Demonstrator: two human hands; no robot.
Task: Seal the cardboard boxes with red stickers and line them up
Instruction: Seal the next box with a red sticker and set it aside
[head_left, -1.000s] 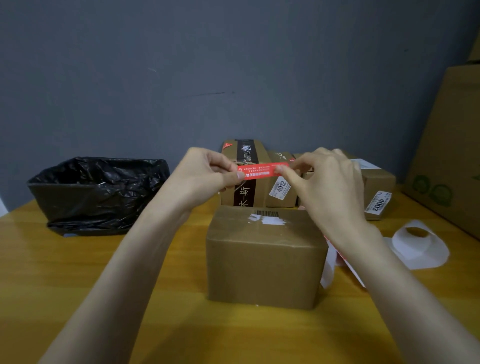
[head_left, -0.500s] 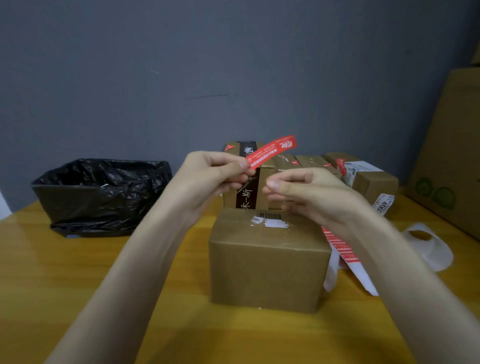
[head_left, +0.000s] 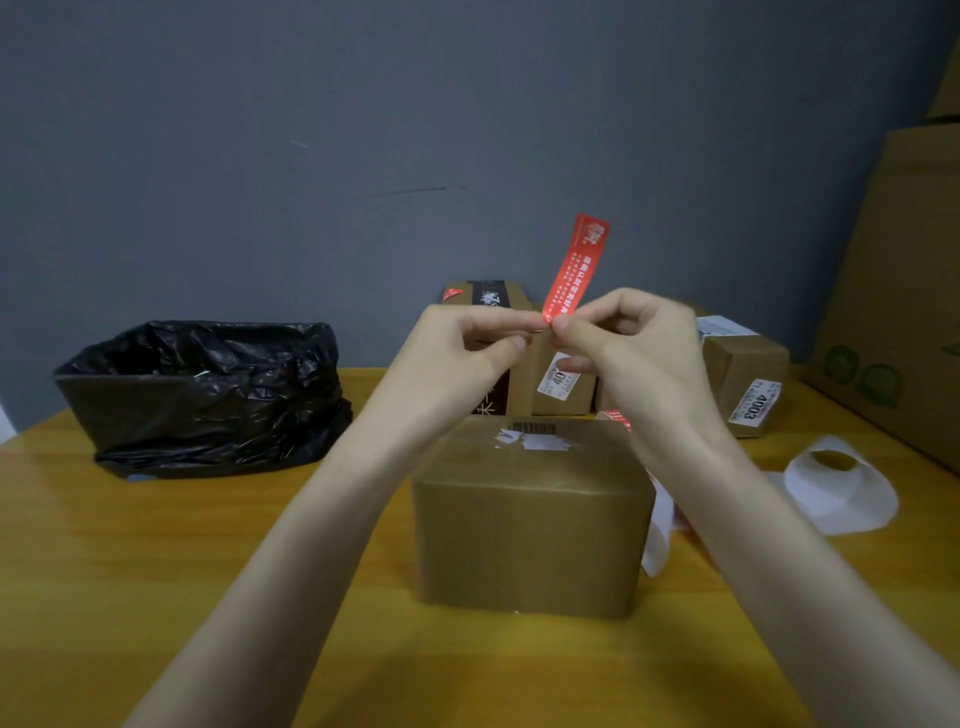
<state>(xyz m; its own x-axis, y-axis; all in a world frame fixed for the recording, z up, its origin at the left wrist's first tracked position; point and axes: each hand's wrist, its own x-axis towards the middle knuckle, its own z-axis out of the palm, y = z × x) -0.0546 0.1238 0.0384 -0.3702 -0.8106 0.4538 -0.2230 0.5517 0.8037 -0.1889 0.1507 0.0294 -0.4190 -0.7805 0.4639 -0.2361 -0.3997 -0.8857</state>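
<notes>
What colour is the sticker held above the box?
The sticker is red with white print; head view.

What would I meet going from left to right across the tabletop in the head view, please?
Black bag-lined container → near cardboard box → box labelled 4003 → white paper piece → large carton at the right edge.
</notes>
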